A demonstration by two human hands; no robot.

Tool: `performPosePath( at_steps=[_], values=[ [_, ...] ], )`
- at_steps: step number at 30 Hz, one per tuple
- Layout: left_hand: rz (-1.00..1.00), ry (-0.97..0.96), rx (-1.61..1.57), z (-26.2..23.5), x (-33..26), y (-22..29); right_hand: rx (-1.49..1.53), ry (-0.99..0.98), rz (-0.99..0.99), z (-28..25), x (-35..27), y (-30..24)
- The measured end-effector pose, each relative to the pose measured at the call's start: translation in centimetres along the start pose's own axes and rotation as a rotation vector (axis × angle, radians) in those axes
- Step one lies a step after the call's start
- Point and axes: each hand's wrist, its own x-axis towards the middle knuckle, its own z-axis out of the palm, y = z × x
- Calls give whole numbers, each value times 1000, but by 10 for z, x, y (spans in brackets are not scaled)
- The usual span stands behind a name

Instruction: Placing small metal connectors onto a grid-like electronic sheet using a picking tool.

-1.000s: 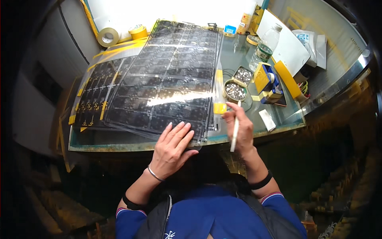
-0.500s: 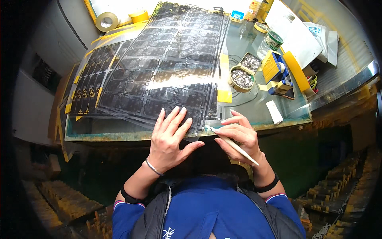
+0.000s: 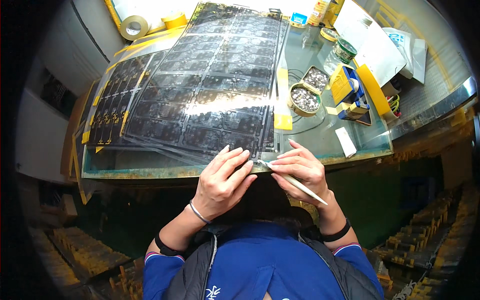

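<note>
A stack of dark, transparent film sheets (image 3: 215,82), printed with repeated circuit patterns, covers much of the glass-topped table (image 3: 150,172). My left hand (image 3: 222,181) is at the stack's near edge, fingers stretched with their tips on the lower corner. Just to its right, my right hand (image 3: 306,172) grips a slim cream-coloured pen-like tool (image 3: 302,187) between thumb and fingers. Its whitish tip points at the near right corner of the films; whether it touches them I cannot tell. The sheets fan out slightly at the bottom.
Two small tins (image 3: 304,99) of greyish bits stand right of the films, beside a blue-and-yellow tape dispenser (image 3: 350,92). A white strip (image 3: 345,141) lies near the table's front right. Another patterned sheet (image 3: 112,97) with yellow tape is at left, tape rolls (image 3: 134,27) behind.
My left hand has drawn back toward the table's front edge and slightly right, its fingers closer together. My right hand, still holding the tool, has barely moved.
</note>
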Motion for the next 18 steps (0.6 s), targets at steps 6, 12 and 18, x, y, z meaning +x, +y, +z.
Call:
performPosePath(
  at_steps=[6,12,18],
  values=[
    [2,-30,21,-3,1,1,13,-24,-6,-3,0,-1],
    [1,-49,2,-5,2,1,9,-29,-18,-2,-1,1],
    [19,-50,20,-5,4,2,4,7,-17,6,-5,-1]
  ],
)
